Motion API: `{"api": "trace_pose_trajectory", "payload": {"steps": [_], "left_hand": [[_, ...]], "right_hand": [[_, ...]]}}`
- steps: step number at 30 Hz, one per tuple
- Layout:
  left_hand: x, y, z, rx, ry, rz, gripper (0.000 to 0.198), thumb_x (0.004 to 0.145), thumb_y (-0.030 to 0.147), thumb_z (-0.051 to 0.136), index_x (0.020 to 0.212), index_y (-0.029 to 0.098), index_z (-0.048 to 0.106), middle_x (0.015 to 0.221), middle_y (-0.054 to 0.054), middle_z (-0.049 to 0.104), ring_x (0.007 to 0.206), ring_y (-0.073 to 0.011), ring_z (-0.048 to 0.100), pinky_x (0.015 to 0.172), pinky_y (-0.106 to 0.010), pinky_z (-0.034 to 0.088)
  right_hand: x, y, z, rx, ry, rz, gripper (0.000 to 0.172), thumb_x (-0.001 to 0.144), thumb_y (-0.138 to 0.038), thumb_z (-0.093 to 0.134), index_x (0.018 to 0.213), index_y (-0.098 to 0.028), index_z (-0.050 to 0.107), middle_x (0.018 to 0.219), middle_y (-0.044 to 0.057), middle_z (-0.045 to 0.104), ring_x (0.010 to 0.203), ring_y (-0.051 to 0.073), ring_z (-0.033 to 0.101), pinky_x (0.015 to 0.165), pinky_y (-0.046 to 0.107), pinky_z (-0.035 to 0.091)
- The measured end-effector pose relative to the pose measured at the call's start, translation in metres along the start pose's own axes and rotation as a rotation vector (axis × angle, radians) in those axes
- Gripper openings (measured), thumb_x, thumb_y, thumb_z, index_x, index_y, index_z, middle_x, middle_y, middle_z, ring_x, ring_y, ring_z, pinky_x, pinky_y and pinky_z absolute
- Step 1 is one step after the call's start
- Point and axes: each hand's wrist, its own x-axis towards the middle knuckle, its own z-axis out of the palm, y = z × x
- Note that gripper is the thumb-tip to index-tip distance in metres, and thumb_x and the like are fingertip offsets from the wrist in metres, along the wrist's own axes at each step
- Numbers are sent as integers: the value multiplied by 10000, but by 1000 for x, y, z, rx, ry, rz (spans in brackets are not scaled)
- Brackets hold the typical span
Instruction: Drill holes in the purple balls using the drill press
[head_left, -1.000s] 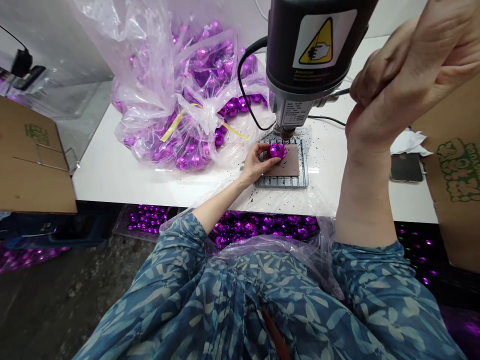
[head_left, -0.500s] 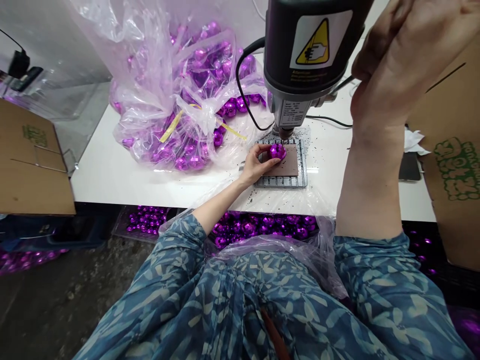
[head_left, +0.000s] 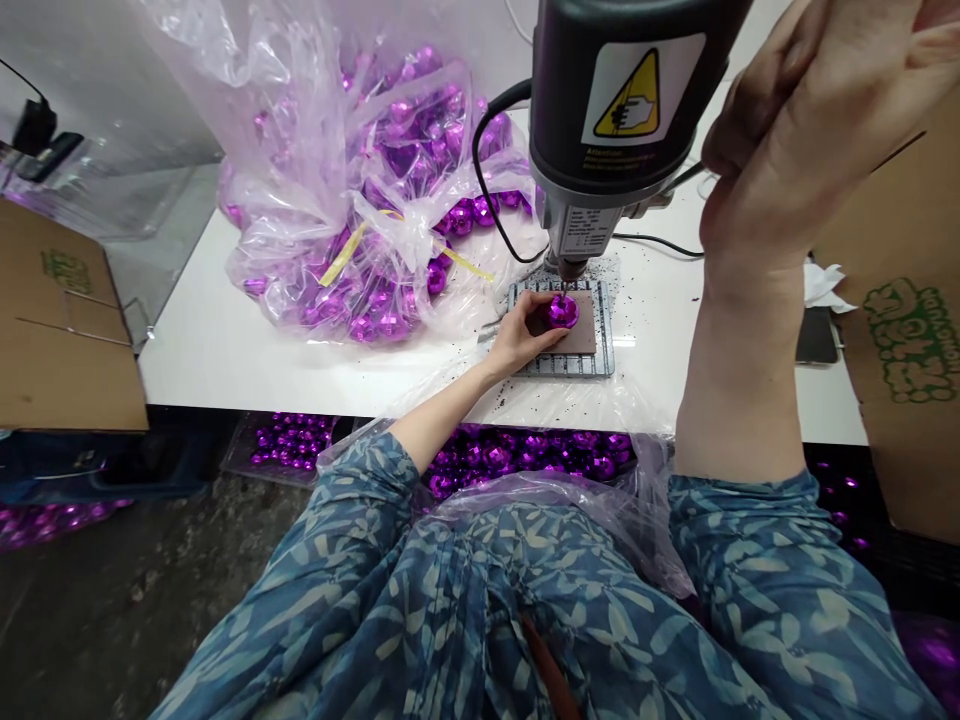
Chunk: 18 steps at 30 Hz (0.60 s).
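Observation:
A shiny purple faceted ball (head_left: 563, 312) is pinched between the thumb and fingers of my left hand (head_left: 521, 335). It sits on a brown board (head_left: 581, 335) that lies on the slotted metal base (head_left: 604, 350) of a drill press (head_left: 585, 225). The drill bit comes down onto the top of the ball. Up at the right, my right hand (head_left: 780, 110) is closed around the end of the drill press's feed lever (head_left: 686, 176); its grip on the lever is partly hidden.
A clear plastic bag (head_left: 315, 240) full of purple balls lies left on the white table (head_left: 202, 350). More purple balls (head_left: 525, 452) fill a plastic-lined space under the front edge. Cardboard boxes (head_left: 67, 330) flank both sides. A phone (head_left: 817, 336) and tissue lie at right.
My left hand has shifted the ball slightly right and toward me, under the bit. My right hand is still on the lever, with only a slight shift.

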Motion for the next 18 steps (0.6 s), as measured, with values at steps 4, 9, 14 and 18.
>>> {"api": "trace_pose_trajectory", "payload": {"steps": [4, 9, 14, 18], "left_hand": [[1, -2, 0, 5, 8, -1, 559, 829, 436, 916, 1264, 265, 608, 1364, -108, 718, 1336, -304, 690, 1233, -578, 517], [1, -3, 1, -29, 8, 0, 563, 815, 422, 926, 1259, 277, 611, 1367, -107, 702, 1338, -312, 680, 1238, -595, 505], [0, -2, 1, -43, 10, -28, 545, 804, 362, 936, 1247, 285, 627, 1338, -100, 690, 1321, -320, 674, 1232, -619, 498], [-1, -1, 1, -32, 13, -21, 531, 818, 356, 927, 1250, 281, 628, 1335, -102, 678, 1320, -316, 673, 1232, -607, 498]], "right_hand": [[-25, 0, -5, 43, 33, -130, 750, 646, -761, 581, 557, -91, 257, 457, -27, 246, 398, -44, 284, 471, 174, 186], [-56, 4, -10, 125, 140, -232, 723, 824, -616, 597, 491, -60, 277, 442, -15, 152, 408, -55, 280, 521, 139, 278], [-67, 14, -14, 168, 148, -254, 831, 861, -619, 628, 607, -98, 33, 468, -11, 59, 396, -49, 268, 467, 149, 149], [-70, 28, -20, 183, 163, -316, 842, 899, -600, 638, 628, -127, -3, 461, -8, -2, 378, -16, 219, 433, 209, 133]]}}
